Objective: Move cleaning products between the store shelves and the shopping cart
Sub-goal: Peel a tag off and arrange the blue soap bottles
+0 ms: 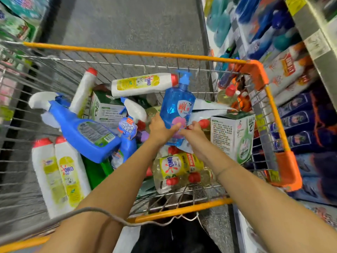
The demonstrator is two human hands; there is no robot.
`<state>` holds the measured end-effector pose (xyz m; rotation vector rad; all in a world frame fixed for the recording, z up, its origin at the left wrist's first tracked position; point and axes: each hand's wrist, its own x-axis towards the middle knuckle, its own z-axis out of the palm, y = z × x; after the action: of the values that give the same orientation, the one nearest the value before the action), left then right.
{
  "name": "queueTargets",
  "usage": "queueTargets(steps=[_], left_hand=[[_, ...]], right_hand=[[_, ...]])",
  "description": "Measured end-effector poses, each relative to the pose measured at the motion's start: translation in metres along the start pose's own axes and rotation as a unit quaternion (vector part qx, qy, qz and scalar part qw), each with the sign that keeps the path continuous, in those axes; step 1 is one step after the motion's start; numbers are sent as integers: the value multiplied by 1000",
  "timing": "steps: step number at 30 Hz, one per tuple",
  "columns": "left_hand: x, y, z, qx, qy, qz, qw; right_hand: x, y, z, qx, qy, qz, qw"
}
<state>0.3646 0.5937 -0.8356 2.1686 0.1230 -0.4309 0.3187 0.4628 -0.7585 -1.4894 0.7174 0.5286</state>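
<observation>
Head view, left hand (160,129), right hand (196,132), grip curled round base of blue pump bottle (176,105)

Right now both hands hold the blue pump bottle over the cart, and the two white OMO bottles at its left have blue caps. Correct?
No: those caps are red, not blue. In the head view, the left hand and right hand do hold the blue pump bottle over the cart, and the two white OMO bottles stand at its left.
</observation>
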Motion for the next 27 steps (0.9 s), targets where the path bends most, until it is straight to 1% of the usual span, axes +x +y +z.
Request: queueTargets(steps=[2, 5, 8, 11, 12, 15, 18, 19, 21, 23, 24, 26, 27], left_hand=[[-7, 10, -8, 23, -2, -17, 1000], [-29, 44, -23, 47, -6, -48, 998], [-26, 52, -27, 68, -36, -73, 994], [-18, 48, -25, 47, -10, -97, 994], [-17, 45, -23, 25, -3, -94, 995], [-25, 42, -18, -36, -23, -72, 996], [-37, 47, -26, -52, 12, -21, 998], [-42, 50, -31, -84, 17, -14, 996], [-59, 60, -44, -202, 16, -34, 979], [-86, 75, -58, -332, 5, -56, 942], [-99, 80, -63, -379, -6, -61, 923], [-124, 86, -75, -423, -26, -52, 904], [-135, 88, -80, -426, -32, -40, 903]], right_hand=[[2, 2, 3, 32, -23, 18, 999], [6, 2, 7, 77, -34, 37, 996], [29, 13, 4, 79, -40, 32, 996], [33, 14, 0, 62, -35, 13, 997], [33, 14, -1, 66, -25, 16, 997], [15, 2, -2, 83, 5, 22, 996], [-17, -10, 0, 91, 17, -7, 996], [-26, -11, -1, 97, 14, -25, 995], [-45, -14, -6, 98, 7, -76, 992], [-67, -20, -9, 86, -16, -134, 987], [-79, -24, -10, 79, -34, -153, 984], [-102, -29, -9, 50, -59, -186, 979], [-113, -31, -8, 36, -58, -208, 976]])
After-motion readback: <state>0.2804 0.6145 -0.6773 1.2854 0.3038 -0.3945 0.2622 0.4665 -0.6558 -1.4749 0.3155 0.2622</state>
